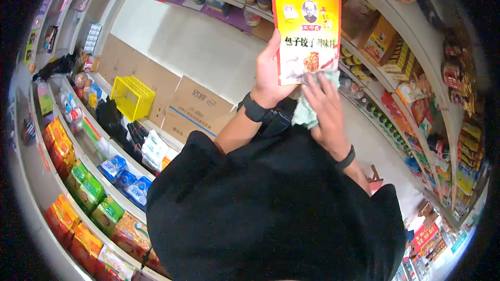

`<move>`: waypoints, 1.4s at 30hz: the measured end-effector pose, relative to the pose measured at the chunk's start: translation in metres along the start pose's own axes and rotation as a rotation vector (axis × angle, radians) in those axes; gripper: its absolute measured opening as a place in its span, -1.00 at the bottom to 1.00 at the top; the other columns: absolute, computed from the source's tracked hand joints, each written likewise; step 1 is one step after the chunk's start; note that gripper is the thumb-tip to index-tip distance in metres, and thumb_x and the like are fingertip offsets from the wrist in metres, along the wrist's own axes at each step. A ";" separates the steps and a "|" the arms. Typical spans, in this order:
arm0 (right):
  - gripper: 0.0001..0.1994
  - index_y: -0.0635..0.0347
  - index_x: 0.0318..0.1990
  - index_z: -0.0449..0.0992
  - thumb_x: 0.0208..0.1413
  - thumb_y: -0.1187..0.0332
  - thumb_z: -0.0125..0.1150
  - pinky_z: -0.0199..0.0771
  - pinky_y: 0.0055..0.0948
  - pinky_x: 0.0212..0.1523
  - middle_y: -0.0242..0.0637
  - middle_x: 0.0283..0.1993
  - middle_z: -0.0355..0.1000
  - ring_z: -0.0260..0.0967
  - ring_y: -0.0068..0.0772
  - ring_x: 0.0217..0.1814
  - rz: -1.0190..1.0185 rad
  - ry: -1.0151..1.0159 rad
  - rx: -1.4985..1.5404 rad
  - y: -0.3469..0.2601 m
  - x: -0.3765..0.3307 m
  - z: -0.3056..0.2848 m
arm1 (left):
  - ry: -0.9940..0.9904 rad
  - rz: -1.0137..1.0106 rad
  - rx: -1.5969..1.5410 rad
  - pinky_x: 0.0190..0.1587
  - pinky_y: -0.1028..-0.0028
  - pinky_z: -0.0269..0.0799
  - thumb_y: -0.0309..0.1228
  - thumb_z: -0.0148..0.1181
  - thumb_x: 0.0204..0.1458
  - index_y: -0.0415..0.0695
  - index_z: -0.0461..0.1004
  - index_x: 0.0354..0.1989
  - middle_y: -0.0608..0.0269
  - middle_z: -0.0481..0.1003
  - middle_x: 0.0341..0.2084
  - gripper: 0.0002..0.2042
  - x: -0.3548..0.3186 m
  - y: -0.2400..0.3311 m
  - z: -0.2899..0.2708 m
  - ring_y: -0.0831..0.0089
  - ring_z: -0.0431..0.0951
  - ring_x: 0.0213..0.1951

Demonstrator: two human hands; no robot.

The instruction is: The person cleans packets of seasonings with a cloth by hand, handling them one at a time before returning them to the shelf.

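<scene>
A flat seasoning packet (307, 47), yellow at the top and white below with a red border, is held upright before me. My left hand (272, 70) grips it by its left and lower edge, the thumb lying along the side. Against the packet's lower right corner my right hand (325, 104) presses a pale green cloth (306, 112). The cloth hangs below the fingers, which are slightly smeared by motion. The packet's back and the left fingers behind it are hidden.
Shelves (359, 75) of packaged goods line the right side. On the left, shelves carry orange bags (61, 143), green bags (86, 184) and blue packs (136, 190). A yellow plastic basket (133, 96) stands beside flat cardboard (195, 106). Jars (216, 6) fill the far shelf.
</scene>
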State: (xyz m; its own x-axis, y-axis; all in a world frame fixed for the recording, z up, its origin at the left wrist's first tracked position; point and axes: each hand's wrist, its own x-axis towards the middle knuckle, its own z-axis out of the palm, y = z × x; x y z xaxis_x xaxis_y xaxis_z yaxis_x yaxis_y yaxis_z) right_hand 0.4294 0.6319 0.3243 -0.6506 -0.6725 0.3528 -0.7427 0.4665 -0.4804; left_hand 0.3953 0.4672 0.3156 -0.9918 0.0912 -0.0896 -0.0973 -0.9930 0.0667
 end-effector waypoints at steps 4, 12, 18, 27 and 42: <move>-0.45 0.19 0.03 0.34 -0.28 0.58 -0.04 0.08 -0.11 0.22 -0.17 0.18 0.22 0.08 -0.12 0.28 -0.106 -0.026 0.090 -0.004 0.032 0.004 | 0.011 0.041 0.187 0.06 0.22 0.28 -0.09 -0.29 0.19 -0.19 0.13 0.15 0.05 0.32 0.03 -0.51 -0.001 0.007 -0.010 0.16 0.39 -0.01; -0.43 0.17 0.08 0.32 -0.25 0.64 -0.03 0.07 -0.12 0.23 -0.17 0.18 0.22 0.08 -0.08 0.27 0.041 0.142 -0.010 0.023 0.020 0.005 | -0.020 0.000 0.022 0.08 0.19 0.26 -0.09 -0.29 0.18 -0.19 0.14 0.15 0.02 0.31 0.04 -0.51 -0.002 0.005 -0.011 0.09 0.35 0.03; -0.45 0.24 0.01 0.36 -0.32 0.63 0.00 0.14 -0.16 0.21 -0.17 0.15 0.26 0.11 -0.08 0.25 -0.127 0.037 0.102 -0.001 0.035 0.011 | -0.016 0.060 0.224 0.08 0.25 0.26 -0.10 -0.34 0.20 -0.25 0.12 0.15 0.01 0.32 0.03 -0.50 -0.004 0.007 -0.016 0.17 0.37 0.02; -0.44 0.22 -0.06 0.41 -0.40 0.71 -0.01 0.28 -0.22 0.12 -0.19 0.10 0.31 0.18 -0.08 0.21 -0.055 0.123 0.084 0.015 0.021 0.003 | -0.012 0.009 0.052 0.13 0.15 0.19 -0.07 -0.30 0.18 -0.21 0.11 0.17 -0.03 0.26 0.08 -0.48 -0.006 0.012 -0.013 0.07 0.31 0.08; -0.49 0.21 -0.11 0.46 -0.36 0.72 -0.05 0.32 -0.22 0.09 -0.18 -0.02 0.40 0.27 -0.07 0.13 -0.098 0.279 0.138 0.013 0.029 0.016 | -0.096 0.026 0.124 0.08 0.17 0.26 -0.09 -0.27 0.18 -0.21 0.14 0.15 0.01 0.31 0.04 -0.50 -0.011 0.019 -0.012 0.10 0.37 0.02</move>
State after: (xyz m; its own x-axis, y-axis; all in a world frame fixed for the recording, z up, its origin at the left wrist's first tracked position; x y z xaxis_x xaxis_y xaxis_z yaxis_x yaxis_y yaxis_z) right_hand 0.4037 0.6093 0.3153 -0.6094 -0.5178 0.6004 -0.7880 0.3120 -0.5307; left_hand 0.4056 0.4463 0.3061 -0.9969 0.0777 0.0091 -0.0746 -0.9789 0.1902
